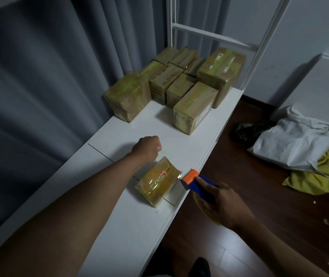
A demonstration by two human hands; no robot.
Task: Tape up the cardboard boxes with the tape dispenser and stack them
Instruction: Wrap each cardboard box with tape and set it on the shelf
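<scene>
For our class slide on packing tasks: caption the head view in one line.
Right hand holds tape dispenser at small taped box; left hand fisted beside it.

So what we can see of the person is just two bare forearms coming in from the bottom of the frame, no sleeves anywhere in view on either one. Neither the left hand nor the right hand has a glove on it, and we can't spot a watch, ring or band on the wrists or fingers. Down at the very bottom edge there's a dark rounded shape that we think could be a shoe or foot, but it's too dim to say.
</scene>
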